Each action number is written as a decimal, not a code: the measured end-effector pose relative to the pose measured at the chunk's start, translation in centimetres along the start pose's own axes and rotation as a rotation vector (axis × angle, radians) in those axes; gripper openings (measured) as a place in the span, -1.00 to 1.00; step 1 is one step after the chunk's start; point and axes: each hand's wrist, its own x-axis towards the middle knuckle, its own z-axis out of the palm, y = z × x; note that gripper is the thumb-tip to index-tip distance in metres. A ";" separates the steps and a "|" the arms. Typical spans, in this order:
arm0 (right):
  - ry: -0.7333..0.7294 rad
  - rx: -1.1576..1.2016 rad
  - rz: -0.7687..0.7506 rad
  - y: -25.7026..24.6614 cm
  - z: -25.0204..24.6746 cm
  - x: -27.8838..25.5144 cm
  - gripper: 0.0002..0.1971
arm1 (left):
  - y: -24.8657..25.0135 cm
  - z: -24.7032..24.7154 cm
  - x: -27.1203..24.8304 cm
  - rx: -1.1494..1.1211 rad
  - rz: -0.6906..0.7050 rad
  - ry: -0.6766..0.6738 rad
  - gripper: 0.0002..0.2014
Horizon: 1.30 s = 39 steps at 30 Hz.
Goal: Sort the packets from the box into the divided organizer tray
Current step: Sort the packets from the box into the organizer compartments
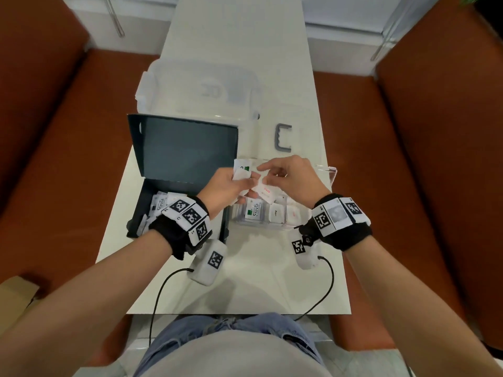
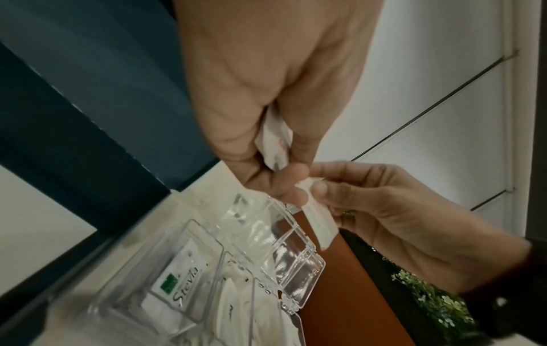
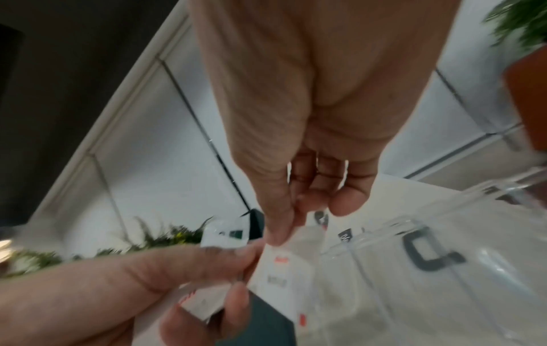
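A dark box with its lid raised stands at the left of the table, with several white packets inside. To its right is the clear divided tray; its near compartments hold a Stevia packet, a black-print packet and a red-print packet. Above the tray, my left hand grips a small bunch of packets, a green-marked one on top. My right hand pinches a white packet with red print at that bunch; the same packet hangs over the tray.
A clear storage bin stands behind the box. A grey U-shaped handle lies behind the tray. Brown benches flank the narrow white table. Cables run from the wrist units to the near edge.
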 end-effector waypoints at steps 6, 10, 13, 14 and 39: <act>0.067 0.075 0.299 5.5 -1.6 -1.5 -0.92 | 0.2 1.3 0.7 -0.008 -0.040 0.027 -0.90; 0.053 0.060 0.475 8.8 -0.9 -2.5 -0.87 | 0.0 1.8 0.6 0.008 -0.066 0.034 -0.88; 0.055 0.049 0.508 10.1 -0.2 -2.8 -0.87 | -0.1 2.1 0.5 0.011 -0.075 0.035 -0.86; 0.051 0.049 0.511 10.3 0.0 -2.8 -0.88 | -0.1 2.1 0.5 0.013 -0.075 0.035 -0.86; -0.204 -0.785 0.223 8.5 3.0 -2.4 -0.67 | -1.3 1.1 -0.1 -0.017 -0.096 0.047 -0.82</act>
